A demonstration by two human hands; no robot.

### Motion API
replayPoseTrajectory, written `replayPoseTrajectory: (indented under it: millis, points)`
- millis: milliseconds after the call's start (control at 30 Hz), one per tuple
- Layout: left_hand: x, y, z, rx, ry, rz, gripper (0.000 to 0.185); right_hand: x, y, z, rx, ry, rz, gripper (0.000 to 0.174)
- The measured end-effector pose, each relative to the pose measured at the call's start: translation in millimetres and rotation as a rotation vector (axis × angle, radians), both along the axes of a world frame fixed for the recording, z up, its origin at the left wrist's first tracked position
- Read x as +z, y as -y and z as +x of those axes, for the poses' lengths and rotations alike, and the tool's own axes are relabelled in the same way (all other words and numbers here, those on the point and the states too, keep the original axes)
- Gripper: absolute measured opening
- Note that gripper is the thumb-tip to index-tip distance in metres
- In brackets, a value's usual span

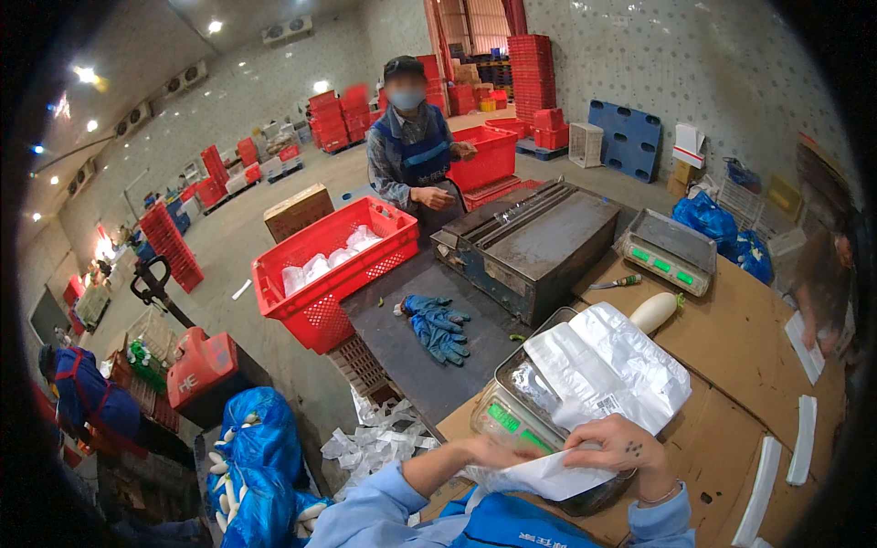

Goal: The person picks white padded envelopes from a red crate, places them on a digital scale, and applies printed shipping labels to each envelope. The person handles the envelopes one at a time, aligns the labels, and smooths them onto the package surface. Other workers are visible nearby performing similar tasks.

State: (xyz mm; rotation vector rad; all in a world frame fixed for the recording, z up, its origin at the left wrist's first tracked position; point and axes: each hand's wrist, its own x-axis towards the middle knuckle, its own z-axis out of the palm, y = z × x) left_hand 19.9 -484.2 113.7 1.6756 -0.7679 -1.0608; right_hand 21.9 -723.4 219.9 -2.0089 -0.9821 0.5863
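Note:
My right hand [613,449] pinches the upper edge of a thin white plastic bag [565,476] close to my body. My left hand [497,453] is blurred against the bag's other side; whether its fingers grip the plastic is unclear. Right in front stands a digital scale [503,414] with a lit green display and a metal pan. A stack of flat white plastic bags [610,363] lies over that pan. Behind the stack rests a white radish [654,313] with a green stem end, partly covered by the bags.
Blue gloves [435,327] lie on the dark tabletop beside a metal sealing machine [531,246]. A knife [616,281] and second scale [668,250] are beyond. A red crate [329,301] holds white bagged items. A masked co-worker [418,151] stands opposite. Bagged radishes [253,466] sit lower left.

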Motion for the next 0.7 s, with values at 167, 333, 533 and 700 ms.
replayPoseTrajectory:
  millis: [167, 333, 533, 700]
  points:
    - [67.8, -60.5, 32.7, 0.962, 0.167, -0.696, 0.044, -16.2, 4.2, -7.0, -0.246, -0.348, 0.186, 0.023]
    - [97.4, -58.6, 6.0, 1.417, 0.916, -0.777, 0.057, -48.1, -21.4, -21.6, -0.496, -0.603, 0.438, 0.022]
    - [100.5, -48.8, 8.4, 1.477, 1.277, -0.308, 0.093, -68.9, -27.4, -38.1, -0.525, -0.694, 0.661, 0.028]
    - [97.4, -36.4, 8.7, 1.296, 1.477, -0.265, 0.089, -79.1, -26.8, -42.2, -0.567, -0.68, 0.66, 0.028]
